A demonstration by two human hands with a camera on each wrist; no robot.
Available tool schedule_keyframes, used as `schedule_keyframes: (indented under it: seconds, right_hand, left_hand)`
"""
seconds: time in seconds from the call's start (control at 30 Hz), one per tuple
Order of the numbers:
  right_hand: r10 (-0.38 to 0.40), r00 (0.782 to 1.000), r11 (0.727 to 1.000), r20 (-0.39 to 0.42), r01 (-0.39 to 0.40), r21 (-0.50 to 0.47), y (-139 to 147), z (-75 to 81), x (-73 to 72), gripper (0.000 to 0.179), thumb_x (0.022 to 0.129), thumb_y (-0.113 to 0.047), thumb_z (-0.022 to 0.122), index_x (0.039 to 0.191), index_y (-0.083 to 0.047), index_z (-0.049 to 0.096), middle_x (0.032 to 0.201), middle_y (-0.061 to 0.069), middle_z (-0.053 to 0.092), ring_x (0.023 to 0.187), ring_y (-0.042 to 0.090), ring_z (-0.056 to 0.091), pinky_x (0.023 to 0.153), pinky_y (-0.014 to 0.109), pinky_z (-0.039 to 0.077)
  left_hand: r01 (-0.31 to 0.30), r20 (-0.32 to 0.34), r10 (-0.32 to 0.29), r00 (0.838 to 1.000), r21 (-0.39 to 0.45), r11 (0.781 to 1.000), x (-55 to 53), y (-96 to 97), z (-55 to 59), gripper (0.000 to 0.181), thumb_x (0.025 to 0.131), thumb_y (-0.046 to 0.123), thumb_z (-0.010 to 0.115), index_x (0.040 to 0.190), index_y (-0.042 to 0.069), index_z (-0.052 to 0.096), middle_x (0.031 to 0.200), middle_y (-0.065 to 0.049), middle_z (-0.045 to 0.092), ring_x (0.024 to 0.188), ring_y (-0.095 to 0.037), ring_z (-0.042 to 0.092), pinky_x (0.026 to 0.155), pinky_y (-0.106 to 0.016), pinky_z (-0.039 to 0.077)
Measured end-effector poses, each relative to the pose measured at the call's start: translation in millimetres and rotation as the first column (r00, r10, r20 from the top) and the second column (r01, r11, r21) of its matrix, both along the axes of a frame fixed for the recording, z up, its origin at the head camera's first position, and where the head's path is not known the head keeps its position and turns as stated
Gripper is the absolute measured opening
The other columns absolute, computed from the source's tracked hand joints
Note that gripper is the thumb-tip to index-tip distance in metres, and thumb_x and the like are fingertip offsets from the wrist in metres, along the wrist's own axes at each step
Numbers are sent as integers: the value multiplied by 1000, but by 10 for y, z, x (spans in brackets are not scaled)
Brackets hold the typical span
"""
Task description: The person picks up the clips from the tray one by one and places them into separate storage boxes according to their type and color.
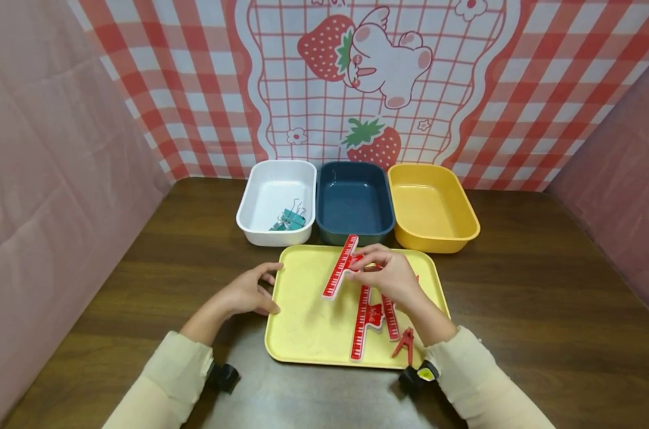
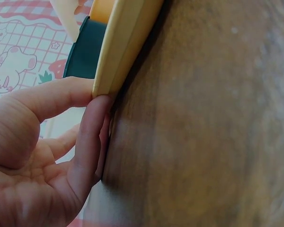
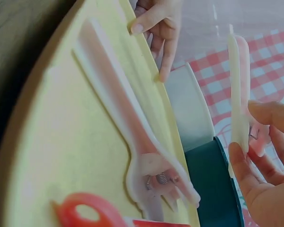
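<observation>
Over the yellow tray (image 1: 308, 333), my right hand (image 1: 391, 277) pinches a long red sheet-music clip (image 1: 339, 268) printed with piano keys. The right wrist view shows its pale edge (image 3: 236, 90) between thumb and fingers. Beneath that hand, a second sheet-music clip (image 1: 361, 328) lies on the tray, with a third (image 1: 390, 319) beside it, partly covered by my right hand and wrist. A small red clothespin (image 1: 405, 344) rests near the tray's front right corner. My left hand (image 1: 247, 291) holds the tray's left rim, thumb and index finger apart along it.
Behind the tray stand three bins side by side: a white one (image 1: 255, 205) with several teal binder clips (image 1: 291, 219), a dark blue one (image 1: 353, 205) and a yellow one (image 1: 428, 208). A checked cloth (image 1: 196, 89) hangs behind them. Everything stands on a brown wooden table (image 1: 528, 286).
</observation>
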State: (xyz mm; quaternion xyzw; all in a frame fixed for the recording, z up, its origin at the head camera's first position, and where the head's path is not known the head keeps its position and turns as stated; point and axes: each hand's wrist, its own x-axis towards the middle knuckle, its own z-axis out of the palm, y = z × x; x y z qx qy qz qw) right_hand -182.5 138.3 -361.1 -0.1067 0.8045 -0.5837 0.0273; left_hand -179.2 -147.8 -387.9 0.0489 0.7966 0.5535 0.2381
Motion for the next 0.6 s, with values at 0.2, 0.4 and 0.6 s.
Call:
schedule_keyframes:
  seconds: [0.2, 0.4, 0.6]
  right_hand:
    - [-24, 999, 1000, -22, 24, -6, -5, 57, -20, 18, 71, -10, 80, 82, 2, 72, 106, 9, 61, 100, 21, 54, 74, 24, 52]
    - [-62, 997, 998, -51, 62, -8, 6, 99, -76, 19, 73, -9, 79, 82, 5, 71, 107, 10, 60, 103, 21, 53, 81, 27, 52]
    - [-134, 991, 991, -13, 134, -15, 25, 76, -141, 24, 74, -12, 79, 86, 7, 70, 111, 8, 57, 105, 19, 51, 80, 23, 51]
  left_hand:
    - [-3, 2, 3, 1000, -1, 1000, 2, 5, 4, 86, 66, -15, 72, 141, 2, 32, 112, -19, 39, 74, -19, 60, 64, -36, 56]
    - [-4, 4, 4, 1000, -7, 1000, 0, 4, 3, 87, 66, -14, 73, 141, 3, 32, 113, -19, 39, 74, -19, 60, 64, -35, 56]
    - [2, 4, -2, 1000, -1, 1000, -9, -4, 3, 87, 67, -14, 72, 142, 3, 31, 114, -19, 39, 74, -19, 60, 65, -35, 56]
